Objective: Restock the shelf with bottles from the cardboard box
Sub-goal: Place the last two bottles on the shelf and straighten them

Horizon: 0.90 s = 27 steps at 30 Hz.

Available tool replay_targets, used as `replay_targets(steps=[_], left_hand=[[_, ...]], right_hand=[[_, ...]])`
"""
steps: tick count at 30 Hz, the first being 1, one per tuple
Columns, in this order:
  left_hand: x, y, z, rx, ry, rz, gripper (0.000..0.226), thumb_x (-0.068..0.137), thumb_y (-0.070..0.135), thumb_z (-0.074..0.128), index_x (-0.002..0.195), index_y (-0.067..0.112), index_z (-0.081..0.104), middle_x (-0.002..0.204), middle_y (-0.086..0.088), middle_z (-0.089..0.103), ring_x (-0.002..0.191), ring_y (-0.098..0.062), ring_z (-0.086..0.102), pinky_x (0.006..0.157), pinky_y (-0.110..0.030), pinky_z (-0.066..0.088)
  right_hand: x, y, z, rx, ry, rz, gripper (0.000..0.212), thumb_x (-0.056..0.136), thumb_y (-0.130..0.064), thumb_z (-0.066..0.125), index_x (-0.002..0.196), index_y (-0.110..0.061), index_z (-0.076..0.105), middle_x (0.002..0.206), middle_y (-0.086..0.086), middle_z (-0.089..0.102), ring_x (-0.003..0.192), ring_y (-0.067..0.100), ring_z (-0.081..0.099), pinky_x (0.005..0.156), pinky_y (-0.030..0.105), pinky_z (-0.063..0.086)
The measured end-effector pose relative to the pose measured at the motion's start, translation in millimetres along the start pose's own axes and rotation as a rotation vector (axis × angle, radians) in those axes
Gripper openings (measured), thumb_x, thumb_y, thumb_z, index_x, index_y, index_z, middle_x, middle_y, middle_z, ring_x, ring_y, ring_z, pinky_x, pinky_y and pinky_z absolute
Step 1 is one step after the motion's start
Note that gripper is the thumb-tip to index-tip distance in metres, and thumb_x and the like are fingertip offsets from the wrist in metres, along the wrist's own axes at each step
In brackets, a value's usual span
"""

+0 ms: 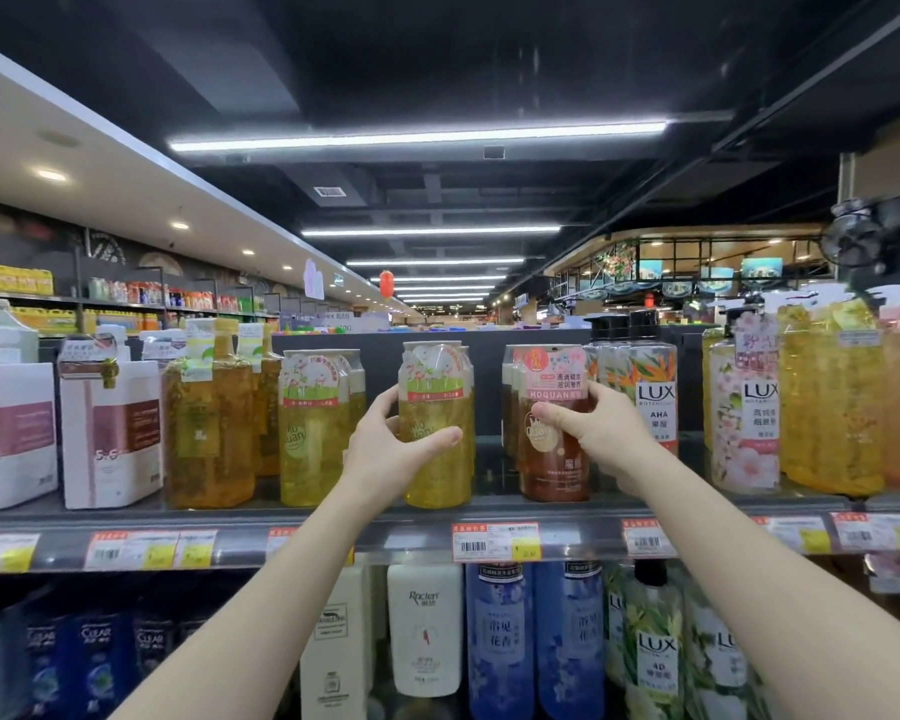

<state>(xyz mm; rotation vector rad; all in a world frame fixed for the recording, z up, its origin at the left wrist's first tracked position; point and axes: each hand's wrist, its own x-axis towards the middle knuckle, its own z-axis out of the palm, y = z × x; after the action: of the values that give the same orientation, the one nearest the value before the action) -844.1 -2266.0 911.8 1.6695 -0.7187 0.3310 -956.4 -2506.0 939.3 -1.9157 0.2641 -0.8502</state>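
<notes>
Two hands grip upright bottles on the top shelf (583, 517): left hand (385, 454) wraps the yellow bottle (437, 459), right hand (601, 428) clasps the brown Moquan bottle (554, 459) alongside.

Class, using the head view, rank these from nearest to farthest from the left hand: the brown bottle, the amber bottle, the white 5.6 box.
1. Brown bottle, to the right of the left hand.
2. Amber bottle, to its left.
3. White 5.6 box, further left.
</notes>
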Motion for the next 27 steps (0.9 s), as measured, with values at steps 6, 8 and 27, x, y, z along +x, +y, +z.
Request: replay_targets(steps=[6,8,27], left_hand=[[8.5,-10.1,-4.0,0.003,-0.073,-0.022,0.094,0.07,0.059,0.088,0.149,0.041,0.042,0.126,0.025,0.055,0.126,-0.008,0.046,0.111,-0.055,0.045],[9.6,-10.8,-5.2,0.004,-0.089,-0.013,0.095,0.071,0.059,0.087,0.152,0.04,0.04,0.129,0.023,0.054,0.127,-0.008,0.045,0.112,-0.054,0.045],[4.0,-27.1,-17.7,0.047,-0.157,-0.072,0.082,0.081,0.061,0.078,0.15,0.03,0.046,0.132,0.006,0.064,0.112,-0.009,0.061,0.078,-0.022,0.051]], right_hand=[[0.1,1.2,0.9,-0.017,0.0,0.009,0.043,0.088,-0.04,0.081,0.126,-0.027,0.065,0.124,0.0,0.073,0.113,0.024,0.068,0.097,0.048,0.058],[-1.0,0.8,1.5,-0.027,0.006,0.016,0.047,0.087,-0.042,0.081,0.129,-0.026,0.064,0.124,0.0,0.073,0.113,0.024,0.068,0.097,0.049,0.057],[-88.3,-21.9,52.3,-0.245,0.358,-0.208,0.058,0.092,-0.028,0.078,0.143,-0.015,0.055,0.128,0.0,0.064,0.119,0.019,0.062,0.105,0.037,0.052]])
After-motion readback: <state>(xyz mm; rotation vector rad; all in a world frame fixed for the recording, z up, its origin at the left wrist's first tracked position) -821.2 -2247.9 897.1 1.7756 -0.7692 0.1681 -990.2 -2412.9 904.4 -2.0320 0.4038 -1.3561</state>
